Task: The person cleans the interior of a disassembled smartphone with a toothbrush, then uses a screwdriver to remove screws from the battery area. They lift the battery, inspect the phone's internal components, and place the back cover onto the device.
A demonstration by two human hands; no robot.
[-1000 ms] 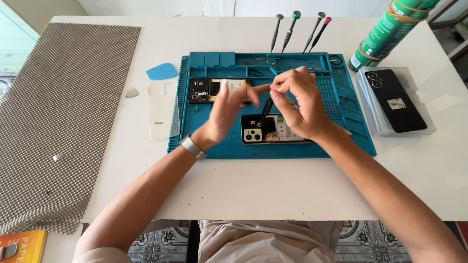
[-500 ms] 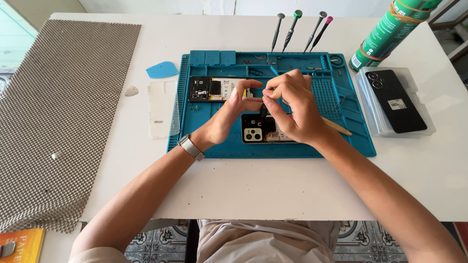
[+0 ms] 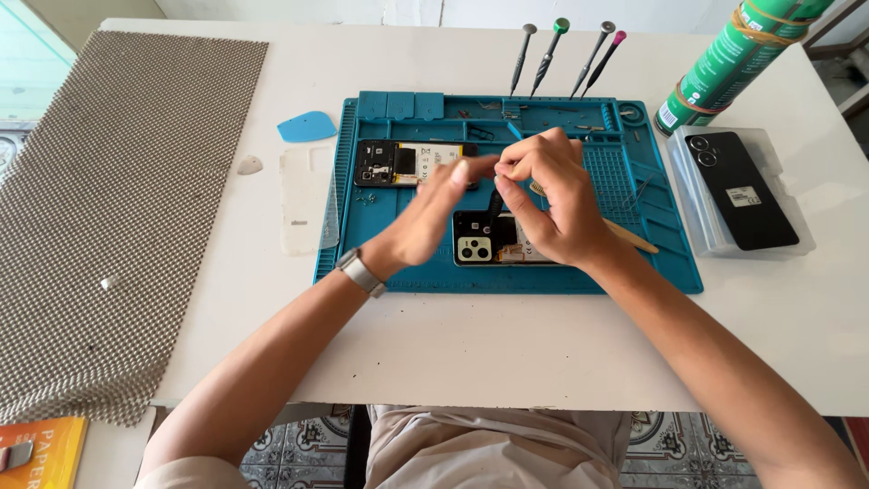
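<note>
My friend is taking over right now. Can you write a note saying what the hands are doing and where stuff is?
Left hand and right hand: fingertips pinched together above the blue mat; anything held is too small to tell.
Things: opened phone at the mat's upper left; second phone part under the hands; four screwdrivers behind.
Done: phone opened.
Left: cannot tell.

A grey woven mat (image 3: pixel 109 208) covers the white counter (image 3: pixel 507 362) well left of the blue work mat (image 3: pixel 380 263). Four screwdrivers (image 3: pixel 561 54) stand just behind the blue work mat, a blue pick (image 3: pixel 306 127) lies near its upper-left corner, and a green can (image 3: pixel 724 59) and a black phone back cover (image 3: pixel 740 190) sit to its right.
</note>
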